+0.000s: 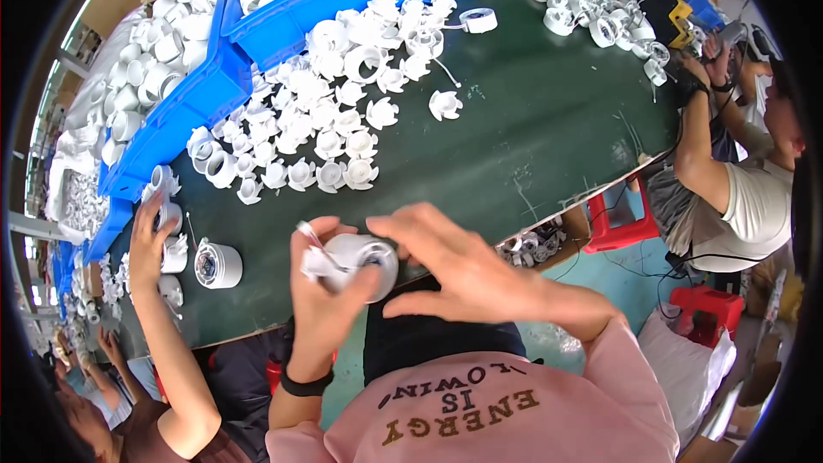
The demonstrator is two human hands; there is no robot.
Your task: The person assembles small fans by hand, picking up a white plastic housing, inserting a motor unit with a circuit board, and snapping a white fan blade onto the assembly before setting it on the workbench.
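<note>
Over the near edge of the desk [549, 103], the left hand [321, 304] curls its fingers around the white housing [349, 249] while the right hand's [459, 266] fingers stand spread, so a steady hold, thumb clear of the round face, should work best.

L hand [324, 304] curled, R hand [467, 266] splayed nr it.

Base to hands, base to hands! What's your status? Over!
Left hand: gripping white cylinder. Right hand: open beside it, contact unclear. Beyond them: loose white parts spread on green tabletop.
</note>
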